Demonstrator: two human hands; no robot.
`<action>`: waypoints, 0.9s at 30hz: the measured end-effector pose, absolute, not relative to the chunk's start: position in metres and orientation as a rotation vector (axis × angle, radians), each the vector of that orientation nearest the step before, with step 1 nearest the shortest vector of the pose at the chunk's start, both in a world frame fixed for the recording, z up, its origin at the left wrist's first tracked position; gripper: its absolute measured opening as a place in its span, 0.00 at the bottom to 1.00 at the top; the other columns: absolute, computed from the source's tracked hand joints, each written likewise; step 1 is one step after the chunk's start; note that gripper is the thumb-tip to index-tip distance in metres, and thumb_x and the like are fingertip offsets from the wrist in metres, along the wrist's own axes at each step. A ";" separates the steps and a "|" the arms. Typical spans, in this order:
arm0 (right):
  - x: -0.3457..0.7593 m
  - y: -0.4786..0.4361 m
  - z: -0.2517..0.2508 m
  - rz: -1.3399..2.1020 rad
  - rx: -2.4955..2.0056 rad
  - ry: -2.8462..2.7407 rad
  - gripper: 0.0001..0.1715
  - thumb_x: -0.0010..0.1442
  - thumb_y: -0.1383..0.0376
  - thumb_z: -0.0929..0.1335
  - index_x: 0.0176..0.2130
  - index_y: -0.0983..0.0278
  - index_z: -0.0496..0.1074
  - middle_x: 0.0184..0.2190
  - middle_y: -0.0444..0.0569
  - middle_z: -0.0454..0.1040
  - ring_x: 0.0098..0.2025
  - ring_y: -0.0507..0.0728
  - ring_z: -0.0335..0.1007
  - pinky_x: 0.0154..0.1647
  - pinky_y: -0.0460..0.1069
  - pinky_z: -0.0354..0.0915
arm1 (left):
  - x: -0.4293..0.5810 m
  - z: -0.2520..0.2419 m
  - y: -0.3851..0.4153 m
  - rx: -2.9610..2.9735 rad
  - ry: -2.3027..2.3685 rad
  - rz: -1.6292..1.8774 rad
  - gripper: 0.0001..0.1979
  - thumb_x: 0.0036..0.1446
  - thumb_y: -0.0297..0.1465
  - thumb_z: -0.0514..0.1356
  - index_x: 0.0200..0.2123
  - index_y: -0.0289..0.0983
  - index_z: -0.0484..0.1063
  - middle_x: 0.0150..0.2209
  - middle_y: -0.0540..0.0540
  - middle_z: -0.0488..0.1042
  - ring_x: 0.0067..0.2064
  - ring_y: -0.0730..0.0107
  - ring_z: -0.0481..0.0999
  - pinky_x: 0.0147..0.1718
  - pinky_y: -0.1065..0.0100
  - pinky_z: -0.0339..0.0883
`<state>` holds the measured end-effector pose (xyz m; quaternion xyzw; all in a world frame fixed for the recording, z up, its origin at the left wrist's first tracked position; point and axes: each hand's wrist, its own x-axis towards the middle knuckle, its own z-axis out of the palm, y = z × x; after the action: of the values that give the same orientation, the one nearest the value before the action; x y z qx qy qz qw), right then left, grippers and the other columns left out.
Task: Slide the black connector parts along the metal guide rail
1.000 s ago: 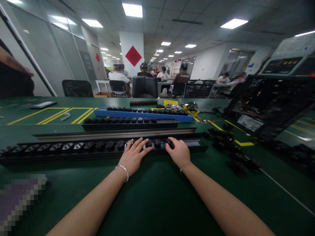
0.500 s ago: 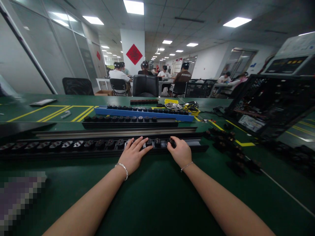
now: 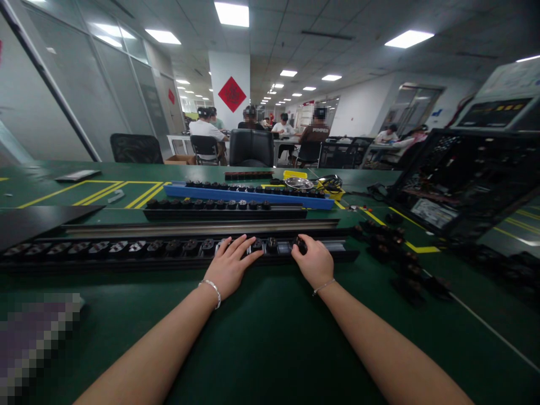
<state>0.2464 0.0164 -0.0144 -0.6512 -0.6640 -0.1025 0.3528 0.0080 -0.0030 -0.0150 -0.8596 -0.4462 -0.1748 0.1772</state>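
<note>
A long black channel (image 3: pixel 105 263) lies across the green table, with a row of black socket-like modules (image 3: pixel 191 246) in it. My left hand (image 3: pixel 230 267) rests with spread fingers over the channel and some modules, holding nothing. To its right, my right hand (image 3: pixel 314 261) pinches a black module (image 3: pixel 300 244) at the channel, near its right end. Between the hands another module (image 3: pixel 271 244) sits in the channel, with a gap between it and the pinched one. Just behind runs a separate long rail (image 3: pixel 202 228).
Farther back are a shorter black channel (image 3: pixel 223 214) and a blue channel (image 3: pixel 248 197), both with modules. Loose black parts (image 3: pixel 405 259) lie at the right, before an open black case (image 3: pixel 468 180). A pixelated object (image 3: pixel 37 343) is at the lower left. People sit at tables beyond.
My right hand has shifted slightly right with the pinched module, widening the gap to the module on its left. My left hand keeps its place on the channel. The view has shifted a little.
</note>
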 end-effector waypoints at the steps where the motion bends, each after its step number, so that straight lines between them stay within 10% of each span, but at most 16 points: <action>1: 0.248 0.017 -0.014 -0.267 -1.688 -1.709 0.20 0.54 0.58 0.62 0.44 0.63 0.72 0.35 0.49 0.76 0.37 0.56 0.68 0.40 0.49 0.61 | 0.008 -0.015 -0.003 -2.435 -1.263 -0.495 0.27 0.54 0.24 0.53 0.55 0.53 0.61 0.61 0.51 0.58 0.63 0.60 0.53 0.59 0.51 0.45; 27: 0.266 0.016 -0.009 -0.294 -1.793 -1.634 0.20 0.52 0.60 0.62 0.43 0.62 0.72 0.33 0.49 0.75 0.36 0.57 0.67 0.37 0.50 0.60 | 0.007 -0.015 -0.002 -2.458 -1.265 -0.494 0.26 0.55 0.23 0.53 0.55 0.52 0.62 0.62 0.51 0.57 0.63 0.61 0.53 0.58 0.51 0.46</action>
<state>0.2656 0.0160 -0.0089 -0.6896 -0.6284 -0.1130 0.3418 0.0069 -0.0023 -0.0153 -0.8631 -0.4441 -0.1736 0.1661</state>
